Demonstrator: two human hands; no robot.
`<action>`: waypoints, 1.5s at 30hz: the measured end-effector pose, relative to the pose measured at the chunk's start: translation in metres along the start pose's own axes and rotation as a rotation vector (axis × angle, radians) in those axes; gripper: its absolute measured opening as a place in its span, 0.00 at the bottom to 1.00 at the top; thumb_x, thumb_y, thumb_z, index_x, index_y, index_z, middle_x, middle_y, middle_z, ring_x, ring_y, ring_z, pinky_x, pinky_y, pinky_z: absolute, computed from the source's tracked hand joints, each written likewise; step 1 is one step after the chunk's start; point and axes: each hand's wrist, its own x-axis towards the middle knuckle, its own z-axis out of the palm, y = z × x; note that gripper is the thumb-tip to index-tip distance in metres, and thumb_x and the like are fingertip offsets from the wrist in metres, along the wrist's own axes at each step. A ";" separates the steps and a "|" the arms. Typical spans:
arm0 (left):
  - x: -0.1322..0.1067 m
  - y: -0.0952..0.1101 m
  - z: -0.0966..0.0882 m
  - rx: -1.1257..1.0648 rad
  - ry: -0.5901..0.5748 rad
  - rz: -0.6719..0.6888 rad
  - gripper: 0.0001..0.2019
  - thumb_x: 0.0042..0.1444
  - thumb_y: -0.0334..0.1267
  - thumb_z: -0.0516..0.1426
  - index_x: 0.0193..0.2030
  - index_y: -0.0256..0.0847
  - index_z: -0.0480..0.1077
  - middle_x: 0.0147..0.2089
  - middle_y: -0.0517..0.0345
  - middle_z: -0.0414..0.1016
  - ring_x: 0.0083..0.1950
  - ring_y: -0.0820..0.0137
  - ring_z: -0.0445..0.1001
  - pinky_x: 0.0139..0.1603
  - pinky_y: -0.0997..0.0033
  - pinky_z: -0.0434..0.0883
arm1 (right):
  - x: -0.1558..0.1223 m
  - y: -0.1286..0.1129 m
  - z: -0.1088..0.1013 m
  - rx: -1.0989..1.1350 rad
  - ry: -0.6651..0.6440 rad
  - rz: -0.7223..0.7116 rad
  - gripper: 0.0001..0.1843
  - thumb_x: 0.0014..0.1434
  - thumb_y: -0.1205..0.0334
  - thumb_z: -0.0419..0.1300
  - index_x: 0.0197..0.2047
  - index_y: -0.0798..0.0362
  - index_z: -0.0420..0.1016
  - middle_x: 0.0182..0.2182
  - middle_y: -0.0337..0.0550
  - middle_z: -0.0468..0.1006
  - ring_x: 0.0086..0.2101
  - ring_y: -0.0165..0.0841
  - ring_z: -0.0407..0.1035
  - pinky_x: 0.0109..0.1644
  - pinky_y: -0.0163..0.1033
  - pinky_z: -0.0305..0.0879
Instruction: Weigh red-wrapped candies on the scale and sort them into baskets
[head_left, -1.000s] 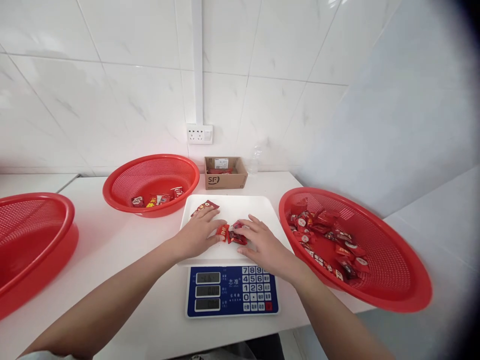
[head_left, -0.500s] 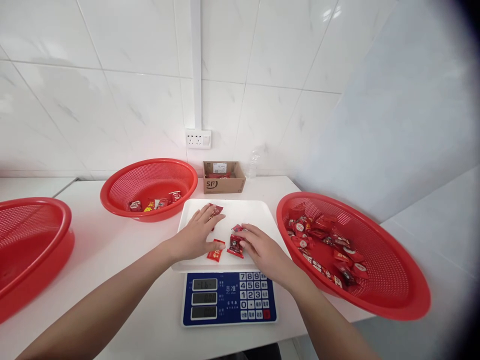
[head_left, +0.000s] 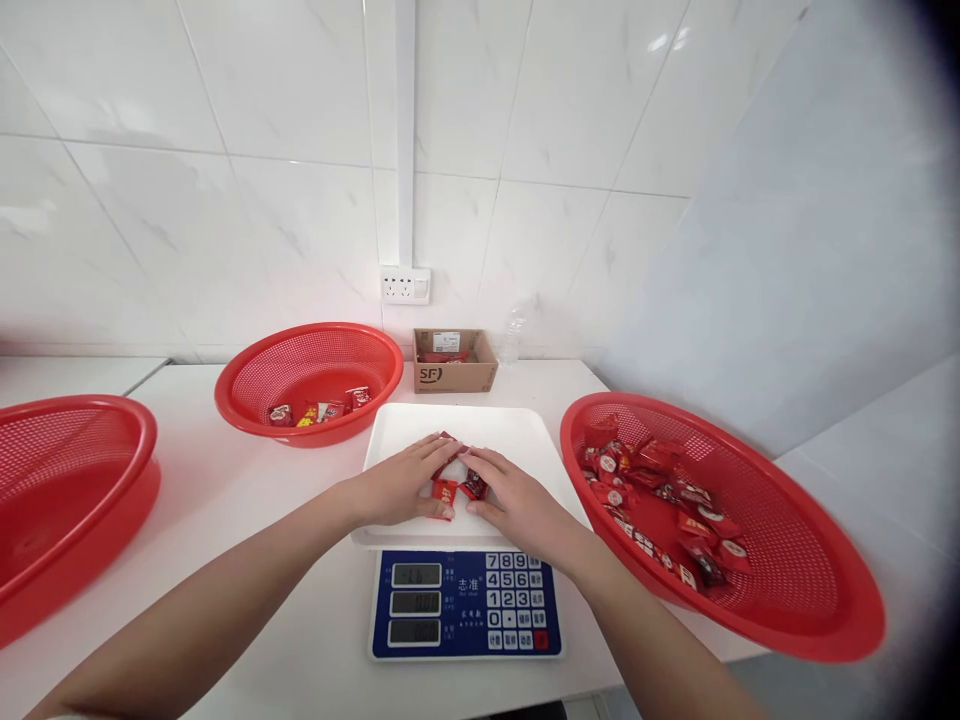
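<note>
The wrapped candies (head_left: 444, 495) lie in a tight little cluster near the middle of the white tray (head_left: 499, 430), which sits on top of the electronic scale (head_left: 465, 603). One red wrapper shows by the left thumb, a darker one just beside it, and a third peeks out where the fingertips meet at the far side. The left hand (head_left: 397, 485) and the right hand (head_left: 517, 500) lie low on the tray on either side of this cluster, fingers stretched out and held close together, the two sets of tips touching to form a fence around the sweets; neither hand pinches a piece, though the left thumb rests against the near wrapper. Half a second ago the hands were apart, the left fingers on a lone candy toward the tray's far left and two pieces lying loose between the hands; now that candy has been swept in and the pieces sit together, so the sweets on the tray are collected into one heap under both palms. To the right, touching the tray's edge, a big red mesh basket (head_left: 787, 570) holds many more red-wrapped sweets. Beyond the tray to the left, a smaller red basket (head_left: 315, 360) holds only a few, and a third red basket (head_left: 75, 440) stands at the far left. A cardboard box (head_left: 454, 372) stands against the tiled wall below a socket (head_left: 405, 285).
</note>
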 end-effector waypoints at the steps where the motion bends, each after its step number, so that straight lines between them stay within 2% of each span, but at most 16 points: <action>1: 0.000 0.000 0.001 -0.015 0.008 0.006 0.40 0.56 0.53 0.55 0.69 0.41 0.40 0.71 0.48 0.42 0.71 0.61 0.40 0.67 0.58 0.52 | 0.000 -0.001 0.000 0.024 -0.006 -0.008 0.31 0.58 0.62 0.55 0.65 0.50 0.55 0.64 0.47 0.56 0.62 0.36 0.51 0.64 0.47 0.51; 4: 0.001 0.000 0.003 -0.032 0.033 0.031 0.40 0.57 0.53 0.54 0.69 0.42 0.39 0.71 0.48 0.42 0.71 0.61 0.40 0.67 0.57 0.53 | -0.001 -0.004 -0.003 0.061 -0.015 -0.018 0.31 0.59 0.61 0.55 0.65 0.51 0.55 0.64 0.47 0.56 0.62 0.36 0.51 0.64 0.47 0.51; 9: -0.001 0.000 -0.001 0.024 0.009 0.001 0.38 0.56 0.58 0.51 0.69 0.43 0.45 0.72 0.50 0.40 0.72 0.58 0.34 0.69 0.52 0.46 | -0.006 -0.002 -0.008 0.026 0.004 0.033 0.23 0.58 0.62 0.55 0.58 0.51 0.64 0.61 0.46 0.63 0.64 0.40 0.47 0.64 0.52 0.50; 12: -0.006 -0.003 -0.009 0.005 -0.025 -0.007 0.37 0.56 0.57 0.52 0.68 0.50 0.45 0.72 0.54 0.39 0.72 0.56 0.33 0.68 0.49 0.47 | -0.007 0.003 -0.010 -0.003 -0.026 0.016 0.20 0.58 0.65 0.54 0.55 0.51 0.68 0.61 0.44 0.63 0.64 0.41 0.44 0.65 0.54 0.49; 15: -0.007 -0.006 -0.015 0.021 -0.019 0.008 0.35 0.56 0.51 0.56 0.67 0.56 0.46 0.72 0.57 0.42 0.72 0.54 0.33 0.66 0.46 0.49 | -0.008 0.004 -0.010 0.001 -0.045 -0.002 0.21 0.59 0.66 0.52 0.56 0.49 0.69 0.63 0.44 0.59 0.65 0.41 0.44 0.64 0.54 0.49; 18: -0.005 -0.005 -0.013 0.053 0.014 0.023 0.33 0.55 0.45 0.58 0.66 0.53 0.50 0.70 0.54 0.48 0.71 0.54 0.38 0.66 0.47 0.50 | -0.007 0.003 -0.009 0.005 -0.053 -0.026 0.21 0.59 0.66 0.51 0.56 0.48 0.69 0.64 0.43 0.58 0.64 0.40 0.44 0.64 0.54 0.50; 21: 0.001 -0.001 -0.006 0.018 0.085 0.087 0.31 0.54 0.45 0.59 0.63 0.48 0.55 0.67 0.51 0.56 0.70 0.56 0.46 0.65 0.51 0.54 | -0.006 0.002 -0.008 0.003 -0.033 -0.058 0.22 0.58 0.68 0.51 0.55 0.48 0.69 0.62 0.44 0.61 0.63 0.38 0.49 0.63 0.52 0.53; 24: 0.006 0.001 0.001 -0.053 0.159 0.132 0.25 0.53 0.45 0.59 0.57 0.45 0.60 0.60 0.51 0.64 0.63 0.59 0.59 0.60 0.56 0.62 | -0.006 0.002 -0.008 0.005 -0.002 -0.091 0.22 0.57 0.71 0.50 0.54 0.49 0.69 0.60 0.45 0.63 0.60 0.36 0.55 0.63 0.49 0.55; 27: 0.008 0.000 0.005 -0.063 0.175 0.126 0.23 0.54 0.44 0.59 0.56 0.44 0.61 0.58 0.50 0.65 0.60 0.60 0.64 0.58 0.57 0.64 | -0.007 0.002 -0.009 0.011 0.008 -0.086 0.23 0.57 0.72 0.48 0.54 0.51 0.68 0.60 0.47 0.63 0.59 0.35 0.57 0.62 0.46 0.55; 32: 0.007 -0.002 0.005 0.043 0.127 0.118 0.32 0.56 0.48 0.56 0.65 0.46 0.51 0.67 0.48 0.54 0.68 0.57 0.50 0.65 0.53 0.55 | -0.009 0.004 -0.008 0.047 0.019 -0.070 0.22 0.59 0.72 0.46 0.54 0.52 0.68 0.61 0.46 0.62 0.61 0.33 0.55 0.63 0.46 0.54; 36: 0.007 -0.002 0.008 0.121 0.075 0.088 0.31 0.59 0.54 0.51 0.66 0.50 0.51 0.71 0.50 0.45 0.71 0.54 0.40 0.67 0.48 0.49 | -0.012 0.004 -0.009 0.064 0.066 -0.051 0.20 0.60 0.70 0.46 0.53 0.52 0.69 0.59 0.47 0.64 0.59 0.32 0.57 0.63 0.46 0.55; 41: 0.011 0.000 0.012 0.175 0.075 0.067 0.29 0.60 0.55 0.47 0.66 0.49 0.52 0.71 0.49 0.44 0.71 0.52 0.39 0.67 0.47 0.46 | -0.032 0.006 -0.014 0.052 0.156 0.060 0.19 0.63 0.61 0.47 0.55 0.48 0.68 0.60 0.45 0.64 0.60 0.36 0.57 0.62 0.50 0.55; 45: 0.006 0.007 0.007 0.139 0.073 0.028 0.30 0.60 0.54 0.48 0.67 0.46 0.50 0.71 0.49 0.44 0.71 0.54 0.37 0.68 0.48 0.46 | -0.060 0.022 -0.022 0.033 0.317 0.194 0.18 0.62 0.54 0.49 0.52 0.47 0.71 0.59 0.46 0.67 0.59 0.40 0.59 0.61 0.54 0.56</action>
